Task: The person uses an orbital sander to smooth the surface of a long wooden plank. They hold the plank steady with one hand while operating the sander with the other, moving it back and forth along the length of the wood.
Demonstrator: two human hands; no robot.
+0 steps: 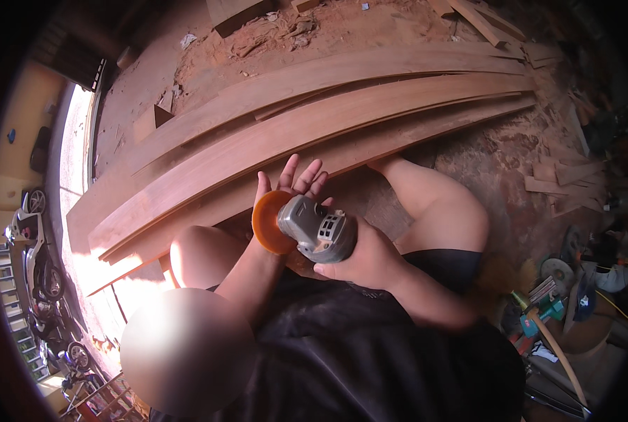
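Observation:
My right hand [372, 257] is wrapped round the body of a grey angle grinder [315, 228] above my lap. The round orange disc [265, 224] on its head tilts toward my left hand. Beyond the disc, my left hand [303, 177] is open with the palm up and fingers spread. The disc covers part of that palm and wrist, so I cannot tell whether they touch. Just past the fingers lies a long planed wooden board [307, 131], side by side with other long boards.
Wood offcuts [564, 174] are heaped on the dusty floor at the right. Nearer on that side lie tools, among them a teal power tool [542, 318]. Another long board [370, 69] lies farther back. Motorcycles [43, 271] stand outside at the left.

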